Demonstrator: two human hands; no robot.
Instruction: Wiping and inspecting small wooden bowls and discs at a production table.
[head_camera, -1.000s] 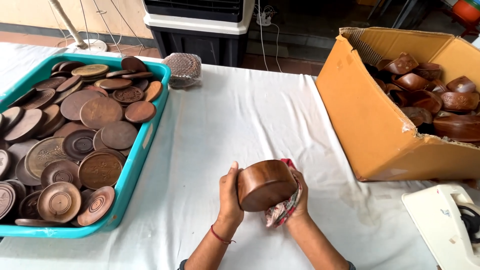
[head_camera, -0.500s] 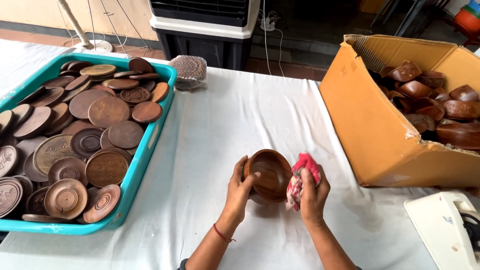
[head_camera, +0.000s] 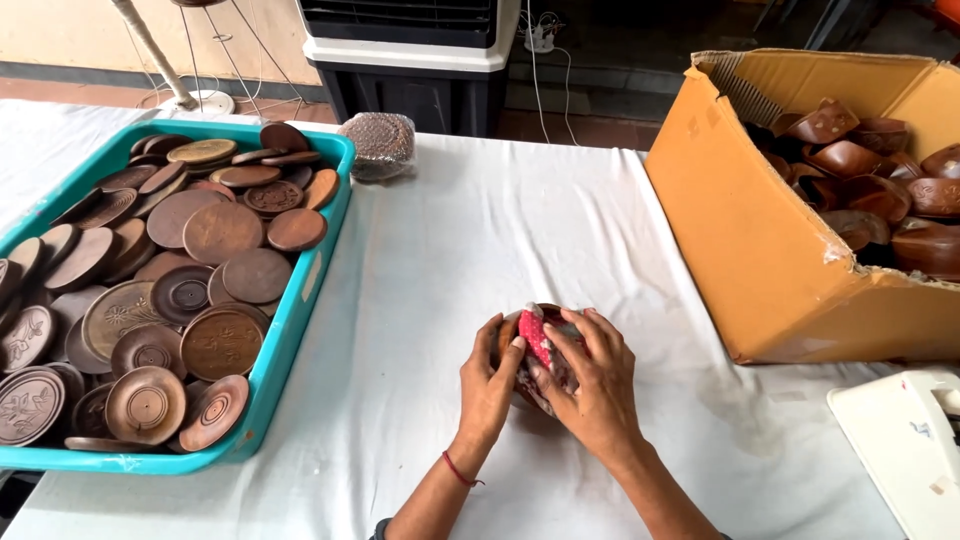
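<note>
Small brown wooden bowl (head_camera: 508, 330) stuffed with red cloth (head_camera: 534, 335), mostly hidden above the table

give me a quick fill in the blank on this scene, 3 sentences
1. Both hands, left hand and right hand, hold a wooden bowl and a ____ cloth.
2. The round wooden lids lie in a ____ tray.
3. The other bowls sit in a cardboard ____ on the person's right.

Missing words: red; teal; box

Soft even daylight, sharp focus, faint shadows
</note>
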